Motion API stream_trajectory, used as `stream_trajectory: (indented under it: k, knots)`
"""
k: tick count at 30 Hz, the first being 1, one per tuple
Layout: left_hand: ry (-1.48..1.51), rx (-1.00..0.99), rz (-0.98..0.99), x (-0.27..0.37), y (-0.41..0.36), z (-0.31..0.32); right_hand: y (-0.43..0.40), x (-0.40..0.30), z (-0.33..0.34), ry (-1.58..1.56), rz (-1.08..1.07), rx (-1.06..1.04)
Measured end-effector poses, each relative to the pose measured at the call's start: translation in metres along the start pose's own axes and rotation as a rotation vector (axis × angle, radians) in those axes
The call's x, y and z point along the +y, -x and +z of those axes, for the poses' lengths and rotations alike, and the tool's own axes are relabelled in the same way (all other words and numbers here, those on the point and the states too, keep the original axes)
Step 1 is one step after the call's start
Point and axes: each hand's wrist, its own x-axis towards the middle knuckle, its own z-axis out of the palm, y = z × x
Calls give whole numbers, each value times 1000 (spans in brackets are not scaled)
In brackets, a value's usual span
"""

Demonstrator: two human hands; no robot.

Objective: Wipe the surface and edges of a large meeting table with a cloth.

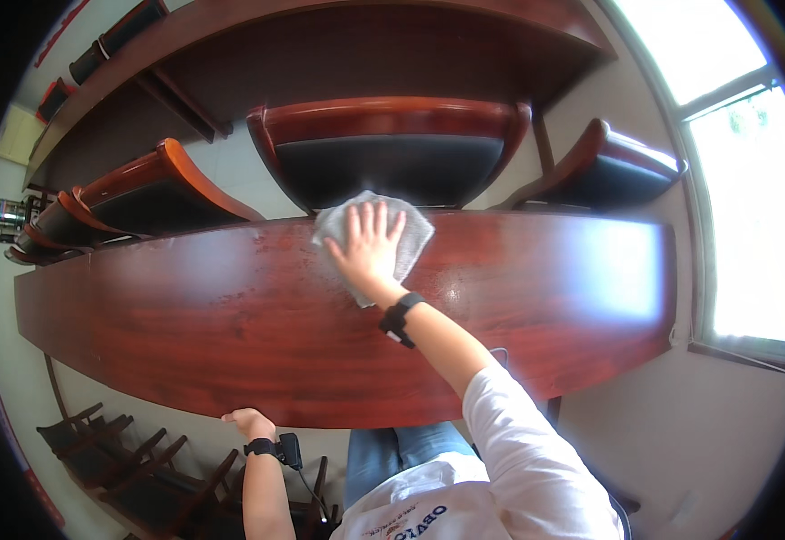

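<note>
A grey cloth (411,233) lies spread on the dark red, glossy wooden table (284,358), reaching its far edge. My right hand (365,246) rests flat on top of the cloth, fingers apart, without visibly gripping it. Small wet-looking spots mark the tabletop on both sides of the cloth. At the table's near edge, left of my body, is my left hand (252,422). Part of it is hidden, so whether it grips the edge is unclear. Each wrist wears a black strap, and the left one carries a small black device with a cable.
Beyond the table stands a wooden chair with a black back (392,155), with another chair (608,169) to its right and several at left. A second long table (365,54) is behind them. More chairs (156,486) stand lower left. A bright window (750,202) is at right.
</note>
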Motion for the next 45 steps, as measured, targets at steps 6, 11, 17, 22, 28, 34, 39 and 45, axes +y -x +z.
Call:
stream_trajectory:
  k: [6, 11, 17, 22, 28, 34, 39, 45]
  knots:
    - [-25, 10, -22, 9, 42, -2, 10, 46, -12, -119, -133, 21]
    - [26, 76, 25, 10, 43, -2, 30, 170, -68, 136, 263, 78]
    - [35, 12, -52, 7, 31, 1, 66, 240, -83, 304, 551, 43]
    - [47, 57, -65, 14, 44, 0, 110, 142, -75, 185, 240, -24]
    - [109, 70, -101, 15, 30, 8, 220, 4, -72, -65, -222, -328]
    - [61, -78, -44, 17, 39, -6, 242, 41, -102, -28, -138, -306]
    - [106, -9, -110, 15, 44, 2, 217, 166, -115, 170, 253, -160]
    - [80, 7, -98, 14, 28, 13, 222, 154, -104, 247, 222, -126]
